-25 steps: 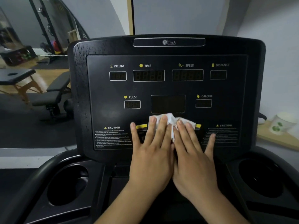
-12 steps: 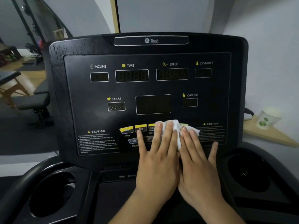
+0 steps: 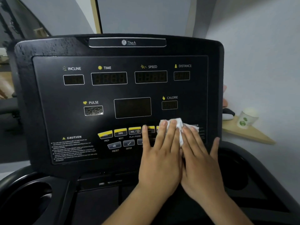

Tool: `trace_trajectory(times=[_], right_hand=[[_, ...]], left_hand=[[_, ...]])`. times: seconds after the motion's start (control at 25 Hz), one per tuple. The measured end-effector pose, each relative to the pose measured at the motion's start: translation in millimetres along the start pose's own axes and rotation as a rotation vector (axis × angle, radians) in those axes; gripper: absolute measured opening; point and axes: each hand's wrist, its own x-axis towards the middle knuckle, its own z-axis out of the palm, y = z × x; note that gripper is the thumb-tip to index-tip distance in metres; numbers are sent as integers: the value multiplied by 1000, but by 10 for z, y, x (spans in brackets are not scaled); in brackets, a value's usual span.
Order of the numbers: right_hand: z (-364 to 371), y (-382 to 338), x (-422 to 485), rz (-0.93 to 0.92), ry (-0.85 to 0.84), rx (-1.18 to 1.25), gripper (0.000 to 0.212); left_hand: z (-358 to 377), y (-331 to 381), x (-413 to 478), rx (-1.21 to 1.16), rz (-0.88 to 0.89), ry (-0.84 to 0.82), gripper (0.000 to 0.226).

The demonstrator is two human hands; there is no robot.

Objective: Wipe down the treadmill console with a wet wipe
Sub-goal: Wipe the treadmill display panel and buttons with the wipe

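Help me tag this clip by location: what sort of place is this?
Probably a gym: a black treadmill console with INCLINE, SPEED and PULSE readouts, its round moulded cup holder, and blurred dark rack-like equipment behind, on the left.

On console (image 3: 65,98): INCLINE, TIME, SPEED, DISTANCE, PULSE, CALORIE

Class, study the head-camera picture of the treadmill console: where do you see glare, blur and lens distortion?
Head view: speckled glare on the PULSE window; the wide-angle lens bows the top edge of the console; the caution text beside the wet wipe is blurred; the left hand and right hand look sharp; the paper cup looks soft.
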Motion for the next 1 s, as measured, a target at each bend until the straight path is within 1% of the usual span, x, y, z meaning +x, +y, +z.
trace_trajectory(times=[0.12,0.32,0.44,0.52,0.72,0.84,0.92,1.0], right_hand=[[-105,128,164,15,31,-9,59],[33,245,-130,68,46,32,56],[-48,415,99,83,56,-24,58],[-92,510,222,81,67,-41,59],[100,543,-208,116,76,45,56],[18,673,11,86,93,103,53],[-20,700,78,100,128,160,51],[33,659,-91,115,143,178,50]], left_hand=[[-72,32,259,14,21,17,56],[-5,196,44,-86,24,-25,55],[-29,279,247,-78,43,9,55],[-60,310,379,-65,56,-4,56],[53,454,130,-92,88,-69,56],[7,531,289,-66,112,-45,57],[-36,493,322,-31,128,-77,62],[9,409,143,-2,150,-139,65]])
